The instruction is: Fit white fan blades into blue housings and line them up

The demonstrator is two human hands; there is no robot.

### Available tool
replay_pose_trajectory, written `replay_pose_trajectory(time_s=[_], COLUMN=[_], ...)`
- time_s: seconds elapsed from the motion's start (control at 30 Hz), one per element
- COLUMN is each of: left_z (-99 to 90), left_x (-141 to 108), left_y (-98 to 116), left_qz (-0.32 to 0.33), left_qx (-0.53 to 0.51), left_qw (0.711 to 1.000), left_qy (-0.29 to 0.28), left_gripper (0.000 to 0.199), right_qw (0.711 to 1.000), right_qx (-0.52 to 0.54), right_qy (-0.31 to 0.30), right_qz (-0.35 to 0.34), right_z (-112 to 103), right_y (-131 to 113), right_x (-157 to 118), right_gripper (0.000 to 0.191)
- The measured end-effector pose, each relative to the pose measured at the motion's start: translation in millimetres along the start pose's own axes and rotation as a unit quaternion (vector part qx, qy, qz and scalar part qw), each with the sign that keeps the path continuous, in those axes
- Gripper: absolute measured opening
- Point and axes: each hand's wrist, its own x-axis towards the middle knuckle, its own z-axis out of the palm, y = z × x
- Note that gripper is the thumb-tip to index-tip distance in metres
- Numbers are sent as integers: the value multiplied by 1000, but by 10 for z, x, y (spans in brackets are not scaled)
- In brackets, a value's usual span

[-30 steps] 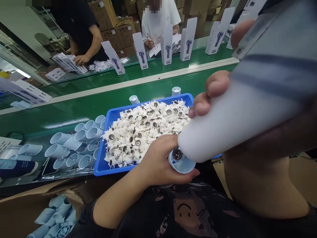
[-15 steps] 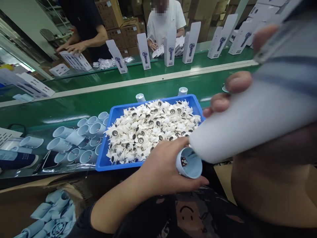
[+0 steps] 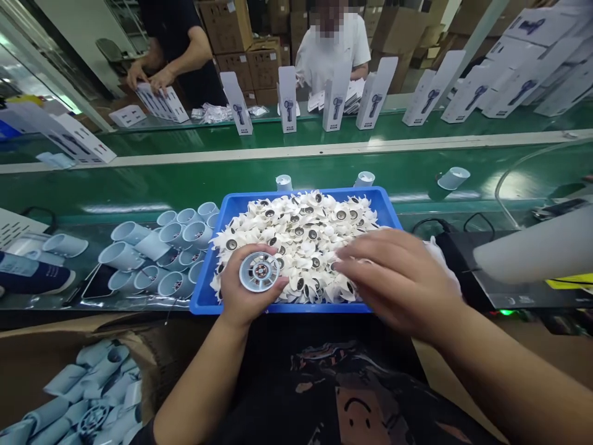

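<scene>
My left hand (image 3: 241,290) is wrapped round a light blue cylinder (image 3: 260,272), its open end facing up with a small copper-coloured motor inside. It is over the left front part of a blue tray (image 3: 388,207) heaped with white fan blades (image 3: 296,232), many with dark round hubs. Above the right part of the heap is my right hand (image 3: 393,278), palm down, fingers stretched to the left and slightly blurred. Whether its fingertips touch the blades cannot be made out.
Light blue cylinders (image 3: 173,235) stand and lie left of the tray; more fill a carton (image 3: 152,364) at lower left. A white bottle-like object (image 3: 532,244) is at the right. Upright white boxes (image 3: 334,102) line the far belt, with two people (image 3: 178,37) behind.
My right hand has let go of the large white object and moved left over the blades. My left hand has shifted left with the cylinder, now seen from above.
</scene>
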Motion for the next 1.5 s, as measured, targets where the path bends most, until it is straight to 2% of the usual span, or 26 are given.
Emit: replay_pose_trajectory(time_s=[0.07, 0.17, 0.3, 0.43, 0.53, 0.67, 0.77, 0.8, 0.87, 0.93, 1.0, 1.07, 1.1, 1.17, 1.23, 1.27, 1.33, 1.4, 1.5], left_z=[-3, -29, -60, -65, -63, -67, -83, -94, -122, -158, -190, -206, -206, -190, -159, -140, -98, -55, 3], left_x=[0, -15, -41, -31, -9, -2, -36, -56, -108, -161, -195, -195, -184, -154, -133, -129, -137, -156, -176], left_y=[22, 48, 62, 66, 92, 97, 52, 40, 48, 115, 237, 379, 445, 549, 609, 625, 642, 650, 678], left_qz=[-8, -32, -64, -100, -106, -93, -86, -93, -131, -178, -190, -157, -132, -80, -35, -16, 18, 48, 80], left_qx=[4, 10, -8, -43, -43, -33, -71, -90, -128, -142, -105, -32, 2, 51, 84, 99, 133, 169, 202], left_qw=[1000, 999, 998, 994, 993, 994, 994, 992, 983, 971, 966, 969, 970, 970, 970, 970, 968, 962, 954], left_qy=[-2, -2, -8, -16, -36, -48, -13, -3, -19, -79, -142, -187, -205, -225, -226, -221, -213, -209, -206], left_gripper=[48, 47, 44, 45, 43, 40, 45, 49, 60, 70, 70, 62, 57, 51, 46, 43, 38, 32, 26], right_qw=[993, 965, 932, 924, 931, 952, 949, 936, 884, 807, 731, 673, 654, 636, 649, 667, 725, 797, 884], right_qx=[-49, -119, -183, -195, -153, -18, 155, 229, 388, 528, 625, 682, 699, 713, 703, 688, 635, 554, 430], right_qy=[-98, -231, -311, -324, -312, -257, -179, -155, -130, -125, -122, -115, -113, -111, -107, -102, -86, -69, -40], right_qz=[-31, -46, -21, 52, 108, 167, 208, 218, 228, 233, 245, 261, 267, 274, 273, 268, 252, 229, 181], right_z=[246, 523, 623, 629, 662, 637, 531, 489, 416, 368, 345, 340, 341, 345, 334, 317, 253, 163, 58], right_y=[60, 162, 127, 0, -36, 21, 50, 36, -41, -169, -303, -395, -420, -433, -427, -426, -442, -485, -569], right_x=[272, 637, 854, 848, 817, 722, 559, 485, 318, 157, 37, -26, -39, -44, -39, -38, -35, -28, 1], right_gripper=[20, 12, 8, 16, 16, 10, 19, 26, 42, 57, 62, 62, 63, 63, 61, 57, 40, 18, 23])
